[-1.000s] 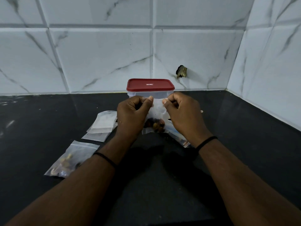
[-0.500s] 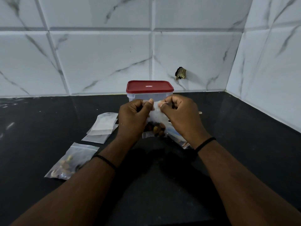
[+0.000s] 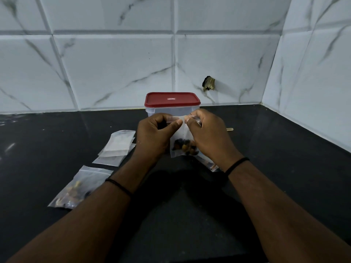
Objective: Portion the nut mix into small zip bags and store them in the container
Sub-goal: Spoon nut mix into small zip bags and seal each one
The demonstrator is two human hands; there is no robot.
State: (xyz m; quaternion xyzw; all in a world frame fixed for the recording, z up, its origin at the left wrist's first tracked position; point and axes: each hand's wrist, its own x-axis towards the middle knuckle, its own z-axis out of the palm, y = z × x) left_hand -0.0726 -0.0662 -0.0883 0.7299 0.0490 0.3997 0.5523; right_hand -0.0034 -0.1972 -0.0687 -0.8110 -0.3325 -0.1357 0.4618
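Observation:
A small clear zip bag (image 3: 181, 139) with dark and yellow nuts at its bottom hangs upright above the black counter (image 3: 275, 168). My left hand (image 3: 153, 135) and my right hand (image 3: 207, 135) both pinch its top strip, thumbs and fingertips almost meeting. Behind them stands the clear container (image 3: 171, 110) with its red lid (image 3: 171, 99) on. A filled zip bag (image 3: 76, 188) lies flat at the front left. A larger bag (image 3: 209, 164) with nut mix lies under my right wrist, mostly hidden.
A stack of empty zip bags (image 3: 118, 145) lies left of my left hand. A small wooden stick (image 3: 229, 129) lies on the counter beyond my right hand. Tiled walls close the back and the right side, with a dark hole (image 3: 209, 83) in the back wall.
My hands have drawn closer together along the bag's top strip, the right fingertips sliding left toward the left thumb. The bag stays upright in the same place.

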